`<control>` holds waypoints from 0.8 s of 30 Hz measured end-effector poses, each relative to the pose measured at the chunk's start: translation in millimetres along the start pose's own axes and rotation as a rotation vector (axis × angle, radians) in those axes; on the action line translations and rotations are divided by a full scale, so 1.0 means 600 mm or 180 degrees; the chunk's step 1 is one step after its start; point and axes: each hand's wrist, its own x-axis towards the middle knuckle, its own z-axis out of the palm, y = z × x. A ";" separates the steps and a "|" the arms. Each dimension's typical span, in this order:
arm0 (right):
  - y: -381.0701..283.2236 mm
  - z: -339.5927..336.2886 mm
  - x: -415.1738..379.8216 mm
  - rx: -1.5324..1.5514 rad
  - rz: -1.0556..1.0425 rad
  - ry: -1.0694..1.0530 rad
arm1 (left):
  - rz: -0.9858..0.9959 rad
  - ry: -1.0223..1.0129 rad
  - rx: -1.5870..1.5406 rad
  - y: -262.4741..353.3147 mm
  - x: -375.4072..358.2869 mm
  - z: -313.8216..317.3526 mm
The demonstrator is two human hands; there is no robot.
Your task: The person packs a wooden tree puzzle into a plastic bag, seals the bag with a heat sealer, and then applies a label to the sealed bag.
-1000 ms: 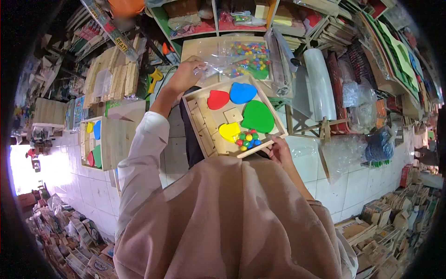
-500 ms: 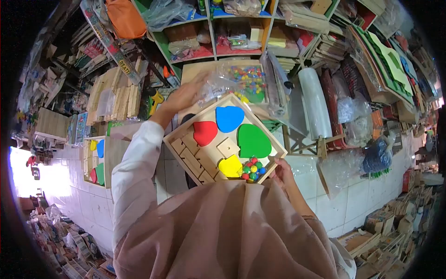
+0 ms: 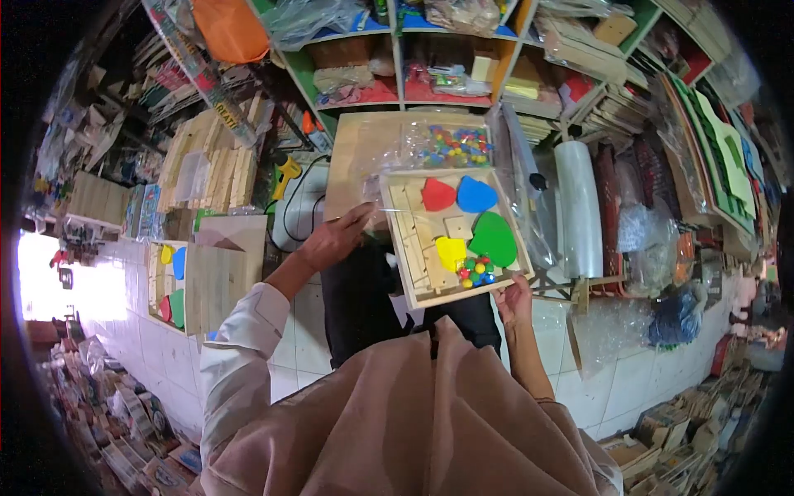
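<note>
A shallow wooden tray (image 3: 404, 269) is tilted in front of me, its far end over the work table. My right hand (image 3: 514, 298) grips its near right corner. Inside lie red (image 3: 438, 194), blue (image 3: 477, 195), green (image 3: 495, 240) and yellow (image 3: 451, 254) flat shapes, a small wooden square (image 3: 457, 228), notched wooden strips along the left and a cluster of coloured beads (image 3: 477, 271). My left hand (image 3: 339, 238) is beside the tray's left side, fingers together. A thin glint runs from its fingertips over the tray, apparently the edge of a clear plastic bag (image 3: 374, 186).
Behind the tray stands the wooden table (image 3: 356, 136) with more coloured beads (image 3: 459, 145). Shelves (image 3: 397, 66) rise beyond it. A roll of clear plastic (image 3: 579, 207) stands at right. At left are a yellow-handled tool (image 3: 285, 175) with a black cord and another similar tray (image 3: 165, 285).
The tray has moved away from my body and turned, from a diagonal to a nearly straight position. My left hand has come back from the table toward me, to the tray's left side.
</note>
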 end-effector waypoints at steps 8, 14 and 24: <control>0.023 0.112 0.038 -0.0036 -0.0051 -0.0069 | -0.0133 -0.0043 -0.0608 0.059 -0.022 0.007; 0.077 0.119 0.154 -0.0031 -0.0039 0.0221 | -0.0222 -0.0109 -0.0990 0.106 -0.045 0.029; 0.108 0.171 0.234 0.0197 -0.0106 -0.0239 | -0.0120 0.0035 -0.1284 0.113 -0.078 0.041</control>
